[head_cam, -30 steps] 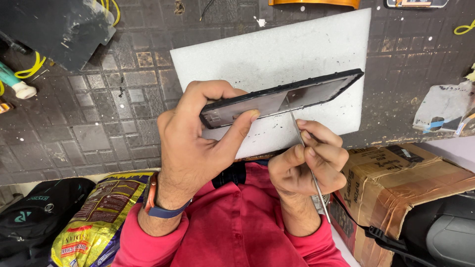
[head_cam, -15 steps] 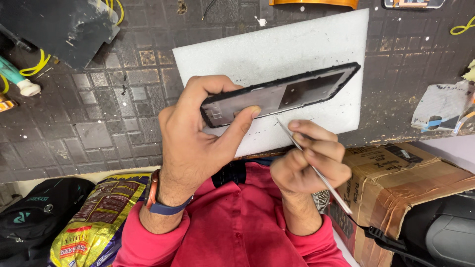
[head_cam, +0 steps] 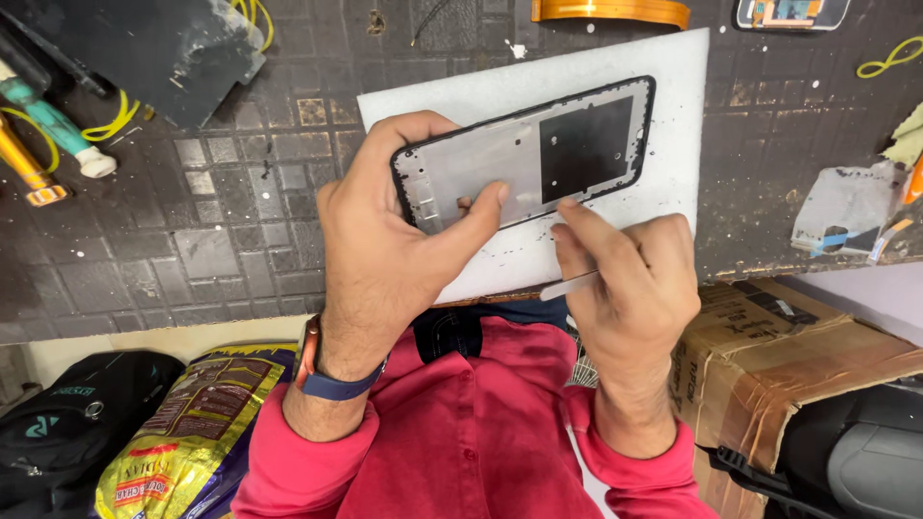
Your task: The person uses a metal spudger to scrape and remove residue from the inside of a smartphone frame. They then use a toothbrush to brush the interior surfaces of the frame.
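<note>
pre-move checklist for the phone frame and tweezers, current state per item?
1. Left hand grips phone frame: ok, thumb across its face.
2. Right hand holds tweezers: ok.
3. Tweezer tips on the frame: cannot tell, hidden by fingers.
4. Right index fingertip at the frame's lower edge: ok.
5. White sheet lies under the work: ok.
6. Frame face visible: ok, tilted toward the camera.

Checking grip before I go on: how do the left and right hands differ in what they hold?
The left hand grips the black phone frame around one end, thumb pressed on its inner plate; the right hand pinches thin metal tweezers, a finger touching the frame's edge. Both are bare, over the white sheet.
</note>
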